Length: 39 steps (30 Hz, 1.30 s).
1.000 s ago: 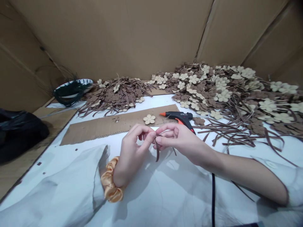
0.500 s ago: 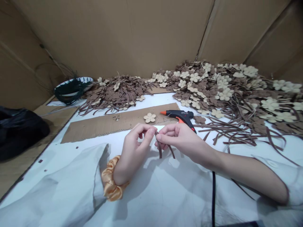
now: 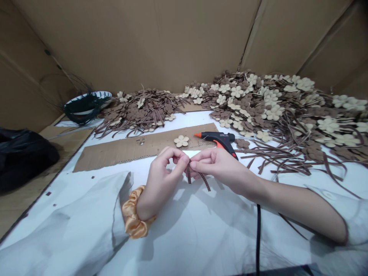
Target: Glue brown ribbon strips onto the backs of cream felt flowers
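A narrow brown ribbon with pale stitching is pinched between my two hands, its two ends hanging down toward the white tabletop. My left hand, with an orange satin scrunchie at the wrist, grips the ribbon between thumb and forefinger. Close beside it, the thumb and fingers of my right hand are closed on the same ribbon. The upper part of the ribbon is hidden by the fingertips. Just beyond the hands, a cream felt flower lies on a flat cardboard strip.
An orange-tipped black glue gun rests at the strip's right end. Brown and cream flowers form a large heap, with a smaller pile left of it. Loose ribbons lie at right. A bowl and black bag stand left.
The ribbon's hanging ends have swung slightly left, and the fingertips have shifted a little on it. Both hands still hold it; the view has moved slightly.
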Available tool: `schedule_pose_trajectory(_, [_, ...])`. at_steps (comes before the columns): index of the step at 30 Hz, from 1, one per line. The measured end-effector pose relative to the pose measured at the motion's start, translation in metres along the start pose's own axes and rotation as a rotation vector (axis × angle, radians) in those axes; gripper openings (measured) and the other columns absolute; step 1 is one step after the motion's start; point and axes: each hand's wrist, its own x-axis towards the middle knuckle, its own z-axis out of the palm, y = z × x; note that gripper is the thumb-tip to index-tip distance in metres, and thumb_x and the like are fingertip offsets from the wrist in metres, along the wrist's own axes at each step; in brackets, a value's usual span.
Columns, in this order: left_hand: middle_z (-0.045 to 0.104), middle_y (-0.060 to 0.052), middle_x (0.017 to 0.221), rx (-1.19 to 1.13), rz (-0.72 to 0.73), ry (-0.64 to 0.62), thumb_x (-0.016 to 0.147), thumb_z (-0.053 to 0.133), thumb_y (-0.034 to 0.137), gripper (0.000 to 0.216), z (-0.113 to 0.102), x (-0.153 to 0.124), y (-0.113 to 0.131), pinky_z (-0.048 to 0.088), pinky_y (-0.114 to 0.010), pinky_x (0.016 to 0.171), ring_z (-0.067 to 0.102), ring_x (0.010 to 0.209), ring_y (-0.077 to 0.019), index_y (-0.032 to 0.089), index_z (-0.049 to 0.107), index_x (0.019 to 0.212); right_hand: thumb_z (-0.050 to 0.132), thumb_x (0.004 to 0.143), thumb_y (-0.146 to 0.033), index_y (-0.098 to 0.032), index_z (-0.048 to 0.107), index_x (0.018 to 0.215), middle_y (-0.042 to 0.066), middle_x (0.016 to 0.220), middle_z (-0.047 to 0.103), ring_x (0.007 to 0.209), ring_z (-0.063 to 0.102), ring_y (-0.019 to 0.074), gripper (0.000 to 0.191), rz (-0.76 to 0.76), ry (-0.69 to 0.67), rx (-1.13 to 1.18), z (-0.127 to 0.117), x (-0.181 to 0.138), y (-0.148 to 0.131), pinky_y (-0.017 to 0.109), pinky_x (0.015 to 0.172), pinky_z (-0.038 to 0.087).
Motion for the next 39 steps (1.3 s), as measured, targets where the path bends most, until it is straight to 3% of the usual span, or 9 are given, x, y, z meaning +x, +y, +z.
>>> schedule_pose_trajectory(4, [0.056,0.0,0.066,-0.044,-0.078,0.01,0.081,0.053,0.031,0.018,0.0,0.002,0.0,0.038,-0.026,0.062,0.05,0.067,-0.0151,0.018,0.055,0.068,0.063,0.074,-0.027,-0.013,0.066,0.074,0.002,0.07,0.065,0.064,0.058,0.0107,0.014,0.024,-0.041,0.005,-0.001,0.002,0.001,0.022,0.055,0.043])
schedule_pose_trajectory(10, [0.056,0.001,0.064,-0.155,-0.153,0.019,0.079,0.054,0.032,0.018,0.002,0.007,-0.004,0.038,-0.026,0.059,0.05,0.061,-0.0144,0.019,0.054,0.068,0.058,0.075,-0.019,-0.013,0.066,0.069,0.002,0.065,0.064,0.058,0.055,0.0091,0.011,0.012,-0.151,-0.011,-0.002,0.003,0.0,0.024,0.063,0.044])
schedule_pose_trajectory(15, [0.056,0.001,0.061,-0.206,-0.191,0.041,0.078,0.057,0.035,0.019,0.003,0.009,-0.006,0.039,-0.025,0.057,0.05,0.059,-0.0138,0.018,0.055,0.068,0.058,0.075,-0.018,-0.013,0.065,0.067,0.003,0.068,0.066,0.062,0.057,0.0096,0.011,0.041,-0.136,-0.028,-0.003,0.003,-0.001,0.024,0.066,0.044])
schedule_pose_trajectory(32, [0.054,0.002,0.062,-0.186,-0.183,0.064,0.078,0.057,0.033,0.02,0.002,0.011,-0.005,0.037,-0.025,0.057,0.047,0.059,-0.0125,0.018,0.056,0.065,0.056,0.074,-0.013,-0.012,0.066,0.071,0.003,0.069,0.066,0.06,0.054,0.0067,0.011,0.106,-0.136,-0.118,-0.002,0.003,-0.001,0.02,0.062,0.043])
schedule_pose_trajectory(39, [0.052,0.002,0.062,-0.206,-0.167,0.057,0.077,0.058,0.032,0.02,0.003,0.011,-0.006,0.035,-0.023,0.057,0.045,0.059,-0.0113,0.017,0.055,0.065,0.064,0.074,-0.022,-0.012,0.068,0.071,0.004,0.073,0.069,0.065,0.062,0.0085,0.011,0.199,-0.144,-0.091,-0.003,0.006,0.004,0.023,0.071,0.051])
